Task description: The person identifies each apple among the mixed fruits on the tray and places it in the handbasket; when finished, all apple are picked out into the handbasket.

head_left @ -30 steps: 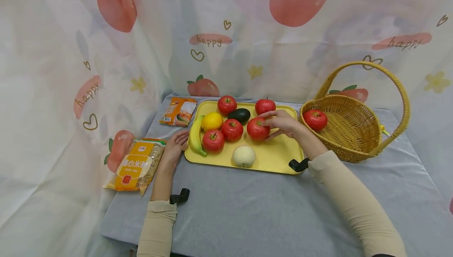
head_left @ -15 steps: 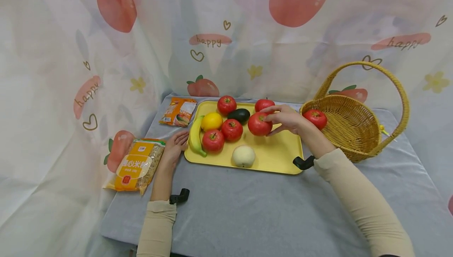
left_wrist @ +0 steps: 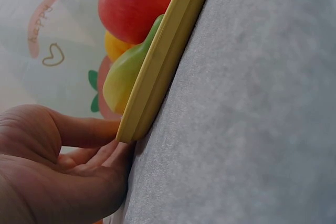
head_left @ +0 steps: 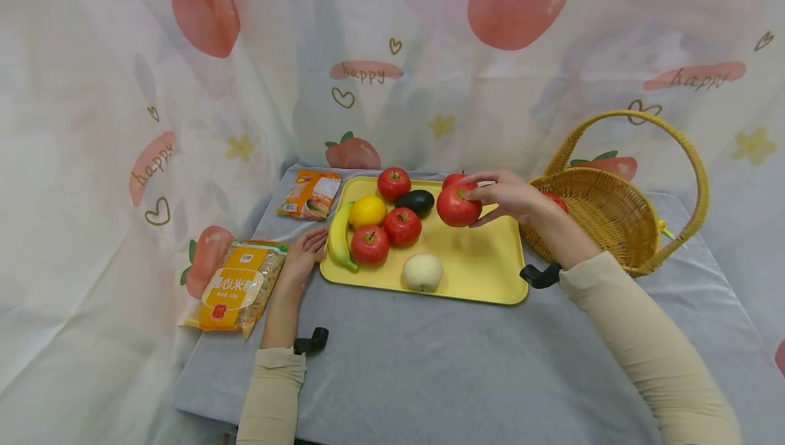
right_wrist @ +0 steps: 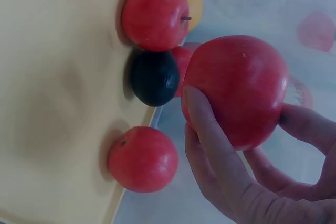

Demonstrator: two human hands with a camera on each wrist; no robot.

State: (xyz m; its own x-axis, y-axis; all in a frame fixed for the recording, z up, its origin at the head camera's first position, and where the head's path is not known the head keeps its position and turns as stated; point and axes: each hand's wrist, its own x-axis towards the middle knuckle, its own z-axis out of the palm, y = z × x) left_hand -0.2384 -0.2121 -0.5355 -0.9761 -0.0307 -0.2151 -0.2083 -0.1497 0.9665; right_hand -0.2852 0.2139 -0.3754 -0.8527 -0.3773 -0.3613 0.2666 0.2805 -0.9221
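Note:
My right hand [head_left: 509,196] grips a red apple [head_left: 458,204] between thumb and fingers. The right wrist view has this held apple [right_wrist: 236,92] lifted clear of the yellow tray [head_left: 484,274]. My left hand [head_left: 302,254] holds the tray's left edge next to the banana [head_left: 339,237]; its digits [left_wrist: 92,132] meet the rim in the left wrist view. On the tray lie red apples [head_left: 370,245], a lemon [head_left: 368,212], an avocado [head_left: 417,202] and a pale round fruit [head_left: 422,272]. One apple [head_left: 452,180] behind the held one is partly hidden.
A wicker basket [head_left: 613,227] with a tall handle stands right of the tray; an apple [head_left: 557,201] inside is mostly hidden by my right arm. Left of the tray lie an orange snack packet [head_left: 311,194] and a larger grain bag [head_left: 239,287]. A printed curtain hangs behind the table.
My right hand has lifted the apple off the tray and moved it up and a little to the right. The left hand stays at the tray's edge.

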